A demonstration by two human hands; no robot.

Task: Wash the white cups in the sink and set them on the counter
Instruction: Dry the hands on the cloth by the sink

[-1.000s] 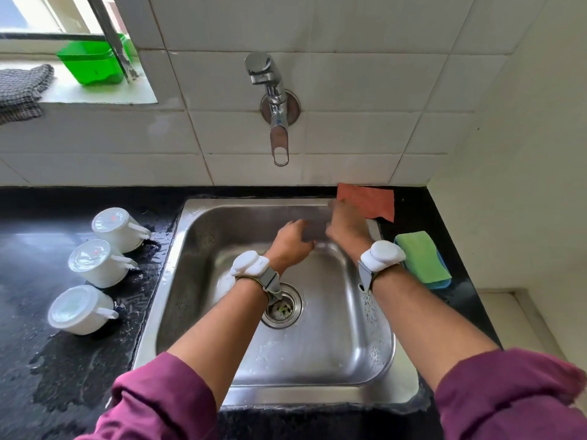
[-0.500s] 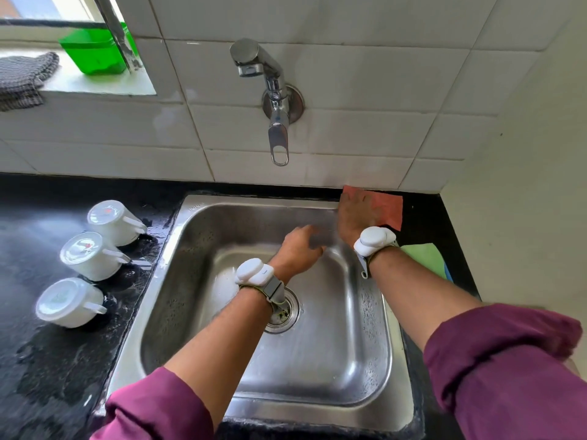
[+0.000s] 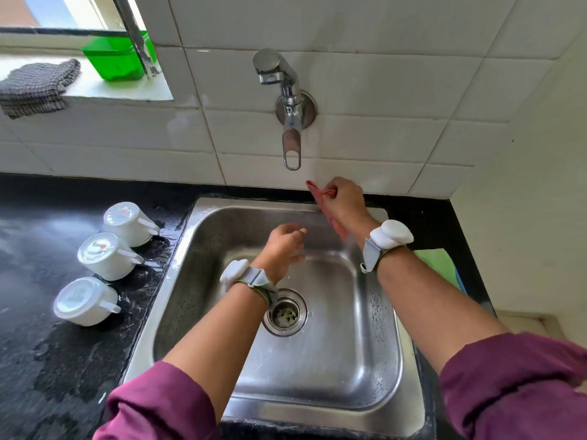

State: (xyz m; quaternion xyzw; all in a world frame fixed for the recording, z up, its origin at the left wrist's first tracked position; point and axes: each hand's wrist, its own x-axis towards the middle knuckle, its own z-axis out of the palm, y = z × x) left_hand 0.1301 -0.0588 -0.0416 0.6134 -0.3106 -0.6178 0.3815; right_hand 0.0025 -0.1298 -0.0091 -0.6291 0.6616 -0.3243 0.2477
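Three white cups stand upside down in a row on the wet black counter [image 3: 47,360], left of the steel sink [image 3: 374,360]: a far cup [image 3: 127,222], a middle cup [image 3: 106,255] and a near cup [image 3: 84,300]. No cup lies in the sink basin. My right hand [image 3: 344,203] grips a red cloth [image 3: 320,195] above the sink's back rim, just below the tap [image 3: 290,122]. My left hand [image 3: 284,246] hovers over the basin with loosely curled fingers and holds nothing. No water runs from the tap.
A green sponge [image 3: 438,269] lies on the counter right of the sink, partly behind my right forearm. On the window sill sit a green tub [image 3: 116,60] and a folded grey cloth [image 3: 35,85]. The drain [image 3: 286,312] is in the basin's middle.
My right hand has picked the red cloth up off the counter's back right corner and lifted it toward the tap. My left hand stayed over the basin.
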